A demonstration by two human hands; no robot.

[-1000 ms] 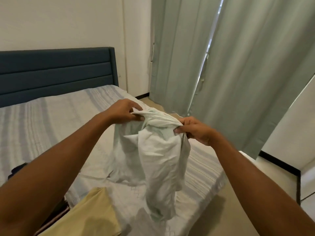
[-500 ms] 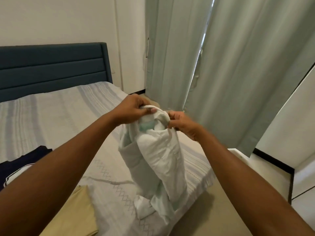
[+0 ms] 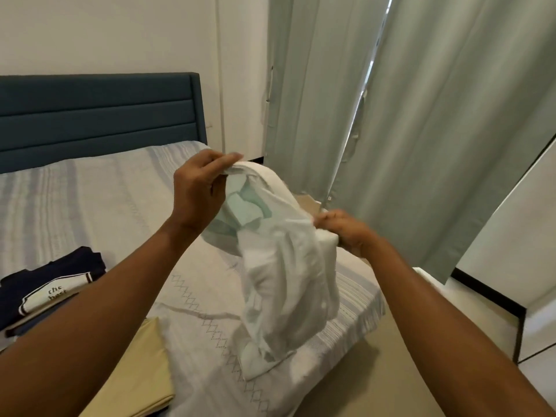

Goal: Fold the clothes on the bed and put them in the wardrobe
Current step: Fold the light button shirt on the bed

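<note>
Aloft, crumpled garment (image 3: 285, 272), left hand (image 3: 198, 194), right hand (image 3: 346, 233)

We see a white garment (image 3: 285, 266) with mint-green patches at centre, over a whitish bedsheet (image 3: 90, 200) with grey-blue stripes and stitched diamonds. Upper left, the headboard (image 3: 99, 115) is dark teal; right, sage-green curtains (image 3: 451, 130); lower left, a navy shirt (image 3: 60, 272) with white lettering and a yellow cloth (image 3: 141, 371).

2 hands (image 3: 198, 194) (image 3: 349, 233), 3 clothes (image 3: 285, 281) (image 3: 45, 284) (image 3: 135, 371) pcs, 1 bed (image 3: 90, 206), 2 curtains (image 3: 301, 100) (image 3: 451, 130).
</note>
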